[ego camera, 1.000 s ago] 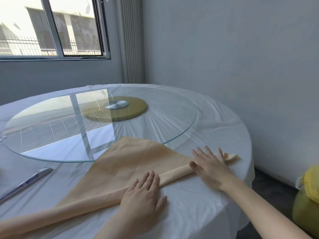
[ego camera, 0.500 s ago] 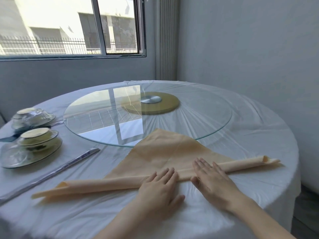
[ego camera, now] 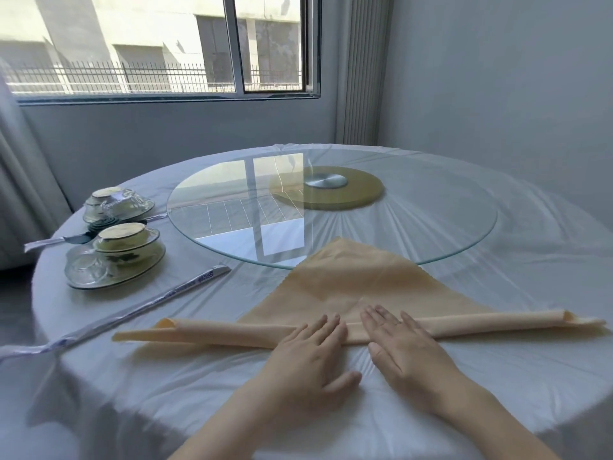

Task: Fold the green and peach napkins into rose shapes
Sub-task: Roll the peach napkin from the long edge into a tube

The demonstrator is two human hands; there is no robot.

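The peach napkin (ego camera: pixel 361 280) lies on the white tablecloth as a triangle with its tip under the glass turntable. Its near edge is rolled into a long tube running from left to right across the table. My left hand (ego camera: pixel 311 356) lies flat, fingers spread, with the fingertips on the middle of the roll. My right hand (ego camera: pixel 404 346) lies flat beside it, fingers across the roll just right of centre. Neither hand grips the cloth. No green napkin is in sight.
A round glass turntable (ego camera: pixel 232 247) on a gold base sits mid-table. At the left stand two sets of wrapped bowls and saucers (ego camera: pixel 116 257). A long wrapped chopstick packet (ego camera: pixel 142 307) lies diagonally near the roll's left end. The table edge drops off at right.
My right hand has slid left along the roll toward my left hand, and both now rest together at the centre. The camera has swung left, bringing the bowls into view.
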